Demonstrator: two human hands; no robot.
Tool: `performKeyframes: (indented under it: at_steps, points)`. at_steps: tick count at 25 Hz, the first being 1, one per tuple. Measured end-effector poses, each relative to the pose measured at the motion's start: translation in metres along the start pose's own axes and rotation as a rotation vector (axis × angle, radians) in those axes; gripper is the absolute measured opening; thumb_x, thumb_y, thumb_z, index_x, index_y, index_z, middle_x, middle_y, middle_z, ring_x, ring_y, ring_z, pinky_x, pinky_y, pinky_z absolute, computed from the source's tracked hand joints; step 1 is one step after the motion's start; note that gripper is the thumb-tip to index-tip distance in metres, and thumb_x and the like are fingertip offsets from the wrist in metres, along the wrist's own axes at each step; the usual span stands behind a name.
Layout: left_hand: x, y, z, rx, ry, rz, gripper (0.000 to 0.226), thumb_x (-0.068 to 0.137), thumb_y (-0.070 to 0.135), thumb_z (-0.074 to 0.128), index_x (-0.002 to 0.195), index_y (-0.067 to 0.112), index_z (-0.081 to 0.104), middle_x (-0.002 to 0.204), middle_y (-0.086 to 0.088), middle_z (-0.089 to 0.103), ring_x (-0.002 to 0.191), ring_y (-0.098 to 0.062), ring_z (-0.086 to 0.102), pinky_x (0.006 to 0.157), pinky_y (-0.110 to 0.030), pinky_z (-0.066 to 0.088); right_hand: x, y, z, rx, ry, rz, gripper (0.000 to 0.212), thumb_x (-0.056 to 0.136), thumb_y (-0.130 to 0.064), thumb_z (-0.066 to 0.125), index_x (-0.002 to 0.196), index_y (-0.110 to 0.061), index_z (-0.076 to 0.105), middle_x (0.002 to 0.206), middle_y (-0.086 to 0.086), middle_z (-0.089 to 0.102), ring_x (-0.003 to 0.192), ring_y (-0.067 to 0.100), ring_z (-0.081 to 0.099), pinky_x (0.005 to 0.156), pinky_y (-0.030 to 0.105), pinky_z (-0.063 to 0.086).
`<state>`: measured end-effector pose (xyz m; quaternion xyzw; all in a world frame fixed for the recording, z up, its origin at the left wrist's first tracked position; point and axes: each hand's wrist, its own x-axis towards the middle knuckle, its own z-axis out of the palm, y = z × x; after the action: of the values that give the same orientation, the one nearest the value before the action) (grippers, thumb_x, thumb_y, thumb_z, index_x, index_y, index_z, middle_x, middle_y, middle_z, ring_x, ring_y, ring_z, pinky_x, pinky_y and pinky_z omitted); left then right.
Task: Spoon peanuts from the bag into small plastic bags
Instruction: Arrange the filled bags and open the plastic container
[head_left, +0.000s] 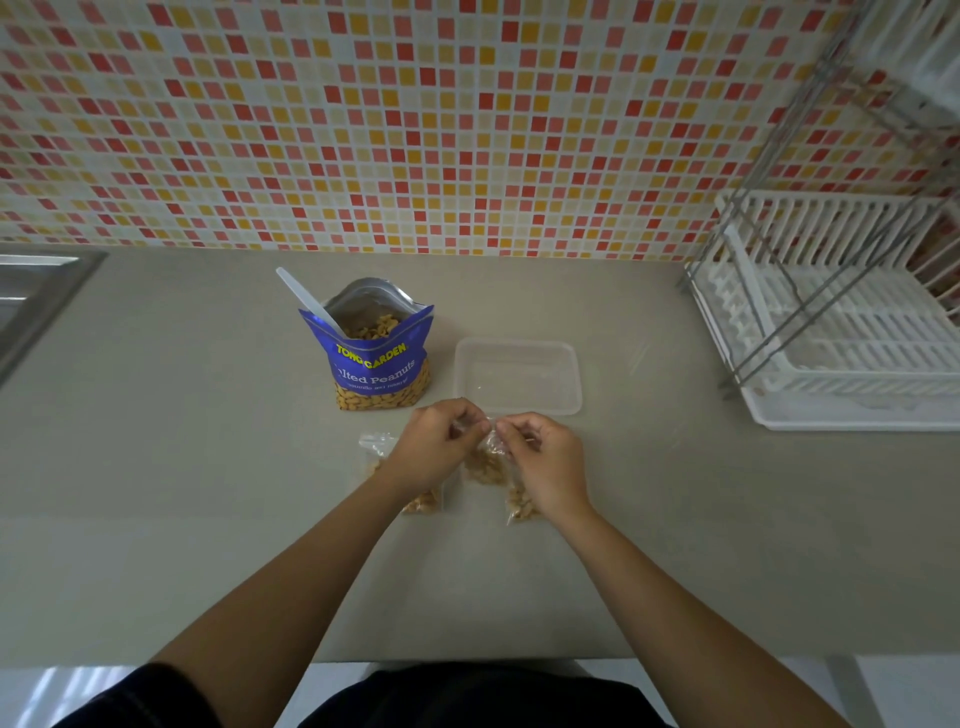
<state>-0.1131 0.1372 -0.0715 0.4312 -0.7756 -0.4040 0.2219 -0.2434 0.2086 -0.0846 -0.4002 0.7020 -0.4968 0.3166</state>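
A blue peanut bag (375, 358) stands open on the counter, with a white plastic spoon (306, 301) stuck in its mouth. In front of it my left hand (439, 447) and my right hand (540, 460) pinch the top edge of a small clear plastic bag (485, 465) holding peanuts, one hand at each side. A second small filled bag (423, 501) lies under my left wrist. A third small filled bag (521, 506) lies under my right wrist.
A clear plastic container (517, 375) sits just beyond my hands, right of the peanut bag. A white dish rack (831, 332) fills the right side. A steel sink edge (36, 291) is at far left. A tiled wall backs the beige counter (208, 467).
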Motion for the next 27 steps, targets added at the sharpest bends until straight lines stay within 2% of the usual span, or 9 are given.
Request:
performKeyframes:
  at_steps: [5, 12, 14, 17, 18, 20, 23, 25, 27]
  points:
    - [-0.001, 0.003, 0.001, 0.091, 0.026, 0.035, 0.008, 0.086, 0.019, 0.061, 0.085, 0.012, 0.066, 0.072, 0.007, 0.059, 0.065, 0.001, 0.053, 0.057, -0.004, 0.036, -0.001, -0.005, 0.002, -0.179, 0.062, -0.059, 0.006, 0.083, -0.015, 0.064, 0.079, -0.013, 0.068, 0.071, 0.003, 0.07, 0.067, 0.017, 0.064, 0.068, 0.03, 0.049]
    - [-0.003, -0.011, -0.008, 0.069, -0.014, -0.016, 0.01, 0.086, 0.021, 0.062, 0.086, 0.012, 0.066, 0.078, -0.001, 0.066, 0.073, -0.015, 0.061, 0.07, -0.028, 0.049, 0.001, -0.007, -0.01, -0.219, 0.023, -0.07, 0.006, 0.084, -0.015, 0.063, 0.08, -0.014, 0.068, 0.07, -0.003, 0.064, 0.065, 0.011, 0.061, 0.064, 0.019, 0.046]
    - [-0.006, -0.014, -0.006, -0.08, 0.019, -0.097, 0.012, 0.085, 0.023, 0.064, 0.083, 0.011, 0.065, 0.078, -0.006, 0.067, 0.075, -0.021, 0.062, 0.074, -0.032, 0.049, 0.002, -0.004, -0.011, -0.137, -0.003, -0.019, 0.008, 0.085, -0.016, 0.063, 0.078, -0.015, 0.066, 0.07, -0.002, 0.064, 0.064, 0.011, 0.062, 0.063, 0.015, 0.046]
    - [-0.021, -0.013, 0.004, -0.506, -0.009, -0.262, 0.012, 0.086, 0.024, 0.063, 0.085, 0.014, 0.058, 0.083, -0.006, 0.063, 0.077, -0.017, 0.058, 0.077, -0.035, 0.048, 0.003, 0.0, -0.01, 0.142, -0.078, 0.162, 0.013, 0.088, -0.016, 0.059, 0.075, -0.017, 0.062, 0.072, 0.002, 0.067, 0.066, 0.012, 0.066, 0.065, 0.021, 0.053]
    - [-0.026, -0.012, 0.008, -0.619, -0.063, -0.292, 0.012, 0.086, 0.019, 0.063, 0.091, 0.015, 0.054, 0.086, -0.005, 0.063, 0.08, -0.016, 0.06, 0.076, -0.034, 0.05, 0.002, 0.002, -0.009, 0.234, -0.1, 0.226, 0.014, 0.089, -0.015, 0.058, 0.076, -0.017, 0.062, 0.074, 0.003, 0.067, 0.065, 0.009, 0.065, 0.064, 0.02, 0.054]
    - [-0.034, -0.009, 0.015, -0.711, -0.111, -0.312, 0.029, 0.082, 0.007, 0.066, 0.103, 0.016, 0.046, 0.083, -0.002, 0.064, 0.073, -0.014, 0.063, 0.062, -0.027, 0.054, 0.002, 0.007, -0.009, 0.302, -0.1, 0.267, 0.013, 0.089, -0.016, 0.059, 0.078, -0.017, 0.063, 0.079, 0.006, 0.069, 0.067, 0.007, 0.065, 0.068, 0.021, 0.055]
    - [-0.037, -0.01, 0.023, -0.575, 0.006, -0.334, 0.036, 0.083, 0.005, 0.065, 0.108, 0.015, 0.041, 0.081, -0.006, 0.061, 0.067, -0.014, 0.061, 0.056, -0.021, 0.05, 0.003, 0.024, -0.016, -0.107, -0.079, 0.055, 0.017, 0.091, -0.021, 0.055, 0.098, -0.013, 0.068, 0.096, 0.008, 0.072, 0.083, 0.012, 0.065, 0.081, 0.024, 0.049]
    - [-0.036, -0.017, 0.029, -0.322, 0.041, -0.317, 0.03, 0.085, 0.013, 0.064, 0.11, 0.016, 0.048, 0.089, -0.011, 0.063, 0.075, -0.02, 0.063, 0.065, -0.026, 0.05, -0.001, 0.04, -0.021, -0.431, -0.15, -0.12, 0.031, 0.094, -0.02, 0.049, 0.119, -0.007, 0.06, 0.118, 0.012, 0.065, 0.106, 0.02, 0.061, 0.094, 0.025, 0.042]
    - [-0.036, -0.022, 0.038, -0.061, -0.002, -0.289, 0.03, 0.086, 0.019, 0.062, 0.116, 0.016, 0.055, 0.1, -0.011, 0.067, 0.088, -0.023, 0.065, 0.077, -0.028, 0.05, -0.011, 0.054, -0.024, -0.654, -0.246, -0.26, 0.037, 0.094, -0.018, 0.042, 0.126, -0.003, 0.054, 0.13, 0.015, 0.057, 0.12, 0.026, 0.054, 0.104, 0.028, 0.036]
